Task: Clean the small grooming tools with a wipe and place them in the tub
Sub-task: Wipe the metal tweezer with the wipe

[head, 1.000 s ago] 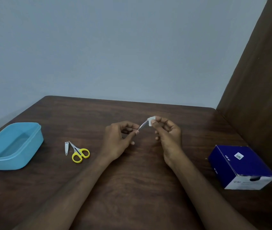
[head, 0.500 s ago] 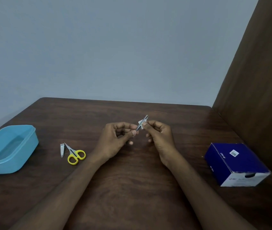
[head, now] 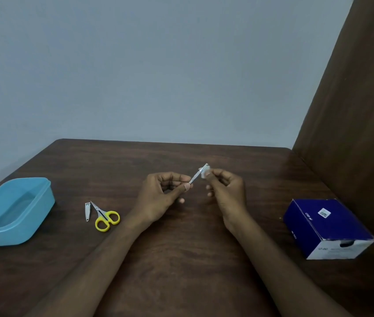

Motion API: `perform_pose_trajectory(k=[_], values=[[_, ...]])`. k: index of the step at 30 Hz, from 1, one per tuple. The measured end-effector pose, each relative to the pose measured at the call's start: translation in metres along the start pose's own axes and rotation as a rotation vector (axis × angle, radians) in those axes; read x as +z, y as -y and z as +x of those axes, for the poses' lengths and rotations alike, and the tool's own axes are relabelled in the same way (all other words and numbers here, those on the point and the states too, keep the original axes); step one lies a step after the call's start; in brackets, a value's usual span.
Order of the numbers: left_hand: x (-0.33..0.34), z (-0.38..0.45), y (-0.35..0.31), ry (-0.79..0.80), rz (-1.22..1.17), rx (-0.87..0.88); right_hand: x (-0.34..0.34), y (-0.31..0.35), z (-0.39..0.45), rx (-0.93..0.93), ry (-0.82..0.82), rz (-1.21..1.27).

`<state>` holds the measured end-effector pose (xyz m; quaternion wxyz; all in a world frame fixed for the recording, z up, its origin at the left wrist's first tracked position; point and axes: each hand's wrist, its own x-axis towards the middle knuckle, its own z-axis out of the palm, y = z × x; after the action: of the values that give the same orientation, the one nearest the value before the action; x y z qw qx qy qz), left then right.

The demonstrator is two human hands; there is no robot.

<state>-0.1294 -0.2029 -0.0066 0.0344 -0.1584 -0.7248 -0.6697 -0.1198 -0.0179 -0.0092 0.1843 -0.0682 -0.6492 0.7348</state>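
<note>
- Tub of pale blue plastic (head: 10,213), rectangular with rounded corners, far to the left of the hands on the dark brown wooden table (head: 181,271); appears to hold no tools yet.
- Small silver nail clipper (head: 87,212), lying flat between tub and hands, just beside and possibly touching the blades of the small yellow-handled scissors (head: 104,217); both untouched, judged still waiting for cleaning.
- Left hand (head: 158,197), near table centre, closed in a pinch of thumb and forefinger on the lower end of a thin silver metal tool (head: 196,177), possibly tweezers or a file, too small to tell; remaining fingers curled loosely.
- Thin tool held above the table, tilted up and to the right, well apart from the tub.
- Small white folded wipe (head: 205,173), pressed against the upper end of the thin tool.
- Right hand (head: 224,191), just right of the left hand, closed in a fingertip pinch on the wipe; other fingers curled under.
- Dark blue cardboard box with a white end face (head: 327,227), far right of the hands, likely the wipe supply.
- Step in hand, by judgement: wiping the first tool along its length.
- Next move, by judgement: finishing the stroke, then a leftward carry over the clipper and scissors to the tub, with a firm pinch on so slim and slippery a piece.
</note>
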Motion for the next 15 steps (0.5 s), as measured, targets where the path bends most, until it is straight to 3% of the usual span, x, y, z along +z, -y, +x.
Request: perform_pose_trajectory(k=[2, 5, 9, 15], values=[[-0.0008, 0.0009, 0.0005, -0.033, 0.004, -0.006, 0.0073, 0.0021, -0.007, 0.028, 0.153, 0.034], [-0.0021, 0.0015, 0.001, -0.082, 0.004, -0.021, 0.0108, 0.0014, -0.0118, 0.047, 0.236, 0.048], [-0.0022, -0.0014, -0.0012, -0.106, 0.059, -0.042, 0.0124, -0.0027, -0.0135, -0.009, 0.233, -0.043], [0.0013, 0.0008, -0.0023, -0.157, -0.045, -0.049, 0.0129, -0.0034, -0.0081, 0.059, 0.193, 0.016]])
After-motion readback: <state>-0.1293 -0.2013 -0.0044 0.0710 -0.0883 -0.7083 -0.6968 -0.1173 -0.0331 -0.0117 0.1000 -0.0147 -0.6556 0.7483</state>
